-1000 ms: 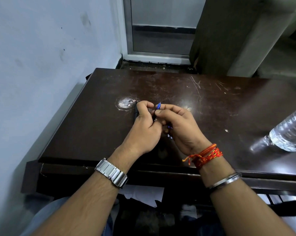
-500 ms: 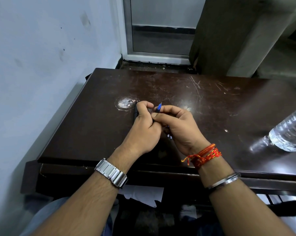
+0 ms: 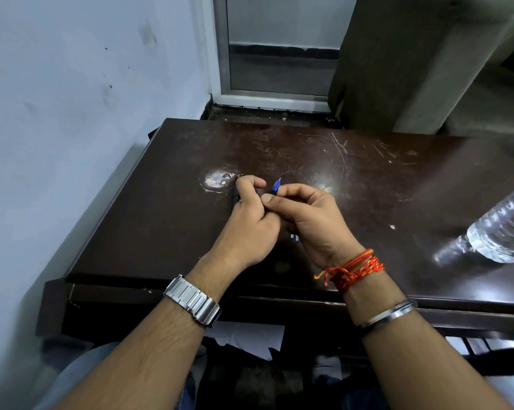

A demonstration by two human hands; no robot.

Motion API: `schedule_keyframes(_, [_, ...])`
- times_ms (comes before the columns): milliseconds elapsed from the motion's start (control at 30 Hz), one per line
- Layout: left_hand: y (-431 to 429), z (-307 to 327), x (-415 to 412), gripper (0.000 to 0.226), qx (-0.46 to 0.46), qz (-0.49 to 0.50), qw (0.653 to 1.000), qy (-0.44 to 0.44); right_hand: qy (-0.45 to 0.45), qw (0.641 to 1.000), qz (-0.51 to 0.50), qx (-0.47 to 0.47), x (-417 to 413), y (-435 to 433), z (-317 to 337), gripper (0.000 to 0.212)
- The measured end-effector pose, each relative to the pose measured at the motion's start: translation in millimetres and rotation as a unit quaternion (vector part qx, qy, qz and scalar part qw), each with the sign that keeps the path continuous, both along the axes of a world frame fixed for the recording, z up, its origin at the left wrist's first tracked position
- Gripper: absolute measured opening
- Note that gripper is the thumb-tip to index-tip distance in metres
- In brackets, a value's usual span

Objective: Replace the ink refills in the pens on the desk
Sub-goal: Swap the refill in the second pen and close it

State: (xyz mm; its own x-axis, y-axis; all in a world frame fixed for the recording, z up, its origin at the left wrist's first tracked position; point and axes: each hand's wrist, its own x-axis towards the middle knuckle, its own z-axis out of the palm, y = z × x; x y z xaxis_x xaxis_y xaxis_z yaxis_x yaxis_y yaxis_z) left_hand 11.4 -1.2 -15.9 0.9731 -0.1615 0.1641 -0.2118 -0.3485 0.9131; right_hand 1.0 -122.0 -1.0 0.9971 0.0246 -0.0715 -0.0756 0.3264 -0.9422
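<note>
Blue-tipped pen piece (image 3: 276,185) pinched in the right hand (image 3: 312,221), left hand (image 3: 248,224) curled round what's probably a dark pen barrel (image 3: 236,198), both just above the dark brown wooden desk (image 3: 161,220). Mid-swap; next needs lining them up straight.

A pale bluish wall (image 3: 72,99), smudged with dark marks, runs along the left; a dark brown desk (image 3: 368,179) stands against it, its glossy top scratched, with a worn pale patch (image 3: 217,181) and glints of reflected light; beyond it, a metal-framed glass door (image 3: 279,54); right of that, a drab olive-brown upright surface (image 3: 397,54), curtain or panel.
</note>
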Motion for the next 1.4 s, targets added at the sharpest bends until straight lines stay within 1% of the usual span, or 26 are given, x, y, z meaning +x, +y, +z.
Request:
schedule_keyframes(67, [0.0, -0.1, -0.8, 0.032, 0.000, -0.003, 1.000, -0.002, 0.003, 1.000, -0.010, 0.016, 0.1, 0.0, -0.6, 0.019])
schedule_keyframes(167, [-0.2, 0.1, -1.5, 0.032, 0.002, -0.007, 1.000, -0.007, 0.014, 1.000, 0.018, 0.008, -0.6, 0.4, 0.8, 0.016])
schedule_keyframes(233, [-0.3, 1.0, -1.7, 0.034, 0.001, -0.004, 1.000, -0.006, 0.004, 1.000, 0.008, 0.000, -1.2, 1.5, 1.1, 0.012])
schedule_keyframes(300, [0.1, 1.4, -1.5, 0.033, 0.000, -0.003, 1.000, -0.002, 0.007, 1.000, -0.005, 0.016, -0.7, 1.5, 0.5, 0.015])
schedule_keyframes(433, [0.4, 1.6, -1.6, 0.033, 0.005, -0.005, 1.000, 0.001, 0.010, 1.000, 0.027, 0.004, 0.1, -0.3, 0.4, 0.005])
schedule_keyframes(467, [-0.3, 1.9, -2.1, 0.034, 0.005, -0.005, 1.000, 0.002, 0.004, 1.000, 0.019, 0.003, -0.1, -0.1, 0.4, 0.007])
schedule_keyframes(533, [-1.6, 1.8, -2.5, 0.034, 0.003, -0.004, 1.000, 0.005, 0.006, 1.000, -0.001, 0.013, 0.5, -0.4, -1.1, 0.020])
schedule_keyframes(567, [-1.5, 1.6, -2.4, 0.034, 0.001, -0.006, 1.000, 0.005, 0.013, 1.000, 0.003, 0.016, 0.5, -1.0, -1.2, 0.021])
schedule_keyframes(633, [-1.2, 1.1, -1.7, 0.033, -0.002, -0.010, 1.000, -0.001, 0.022, 0.999, 0.034, -0.003, -0.3, -1.6, 0.7, 0.009])
schedule_keyframes(667, [-0.3, 0.7, -1.4, 0.035, 0.000, -0.006, 1.000, -0.004, 0.019, 0.999, 0.042, -0.013, -0.1, -1.0, 0.0, 0.006])
schedule_keyframes(733, [1.9, -0.1, -0.8, 0.037, 0.004, 0.007, 1.000, -0.011, 0.014, 1.000, 0.020, -0.016, -0.3, 0.8, 0.1, 0.009])
schedule_keyframes(800, [1.5, -0.8, 0.3, 0.034, 0.000, 0.018, 1.000, -0.013, 0.005, 1.000, -0.018, -0.011, 0.3, 0.5, -0.6, 0.021])
schedule_keyframes(833, [0.6, -1.0, 0.8, 0.032, -0.002, 0.018, 1.000, -0.012, 0.008, 1.000, -0.025, -0.001, 0.7, -0.2, -0.4, 0.021])
schedule_keyframes(900, [-0.8, -1.4, 0.8, 0.030, -0.004, 0.012, 1.000, -0.011, 0.019, 1.000, 0.003, 0.012, 0.1, -0.4, 1.1, 0.007])
schedule_keyframes(967, [-0.9, -2.8, 0.6, 0.030, -0.007, 0.014, 1.000, -0.016, 0.018, 0.999, 0.026, 0.011, -0.8, 0.7, 1.9, 0.011])
schedule_keyframes(1033, [-0.6, -3.6, 0.6, 0.031, -0.006, 0.022, 1.000, -0.014, 0.005, 1.000, 0.015, -0.006, -2.2, 2.0, 2.7, 0.008])
schedule_keyframes(1133, [-1.1, -2.7, 1.3, 0.032, -0.003, 0.010, 1.000, 0.004, 0.014, 1.000, -0.011, -0.014, -2.8, 2.6, 2.5, 0.006])
schedule_keyframes(1200, [-0.6, -1.0, 2.3, 0.028, -0.007, -0.002, 0.999, 0.039, 0.029, 0.999, -0.022, 0.003, -3.5, 3.7, 3.2, 0.014])
schedule_keyframes(1267, [0.5, 1.1, 1.7, 0.024, -0.058, -0.024, 0.992, 0.111, 0.038, 0.998, -0.019, 0.047, -3.0, 2.9, 5.0, 0.017])
schedule_keyframes(1333, [0.9, 2.2, 1.4, 0.023, -0.117, -0.041, 0.978, 0.165, 0.036, 0.997, -0.017, 0.059, -1.3, 0.4, 5.6, 0.013])
schedule_keyframes(1400, [0.0, 2.5, 0.5, 0.022, -0.109, -0.047, 0.981, 0.150, 0.031, 0.998, -0.040, 0.039, 0.9, -1.8, 5.4, 0.012])
